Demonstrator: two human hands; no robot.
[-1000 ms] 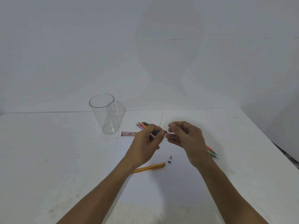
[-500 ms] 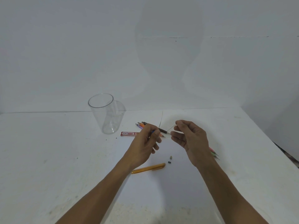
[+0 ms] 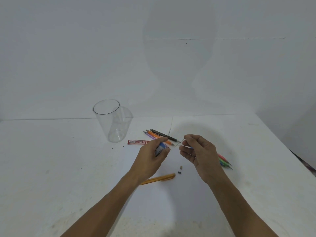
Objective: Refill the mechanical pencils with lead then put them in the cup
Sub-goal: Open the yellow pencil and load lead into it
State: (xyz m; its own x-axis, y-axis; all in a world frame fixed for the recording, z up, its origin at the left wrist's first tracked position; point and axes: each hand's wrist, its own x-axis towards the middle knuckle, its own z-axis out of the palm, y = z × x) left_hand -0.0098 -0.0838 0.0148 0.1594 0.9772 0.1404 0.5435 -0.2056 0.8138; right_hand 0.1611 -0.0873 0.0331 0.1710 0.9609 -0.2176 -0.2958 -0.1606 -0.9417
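At mid-frame we grip the blue mechanical pencil [image 3: 161,148] in our left hand [image 3: 150,158], our right hand [image 3: 200,151] pinching a thin lead [image 3: 178,144] just beside it, the clear cup [image 3: 111,124] upright left of centre.

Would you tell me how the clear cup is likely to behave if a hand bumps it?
The cup looks thin-walled and empty, so it is probably light and would slide easily. It stands tall and narrows toward its base, so a bump near the rim might tip it.
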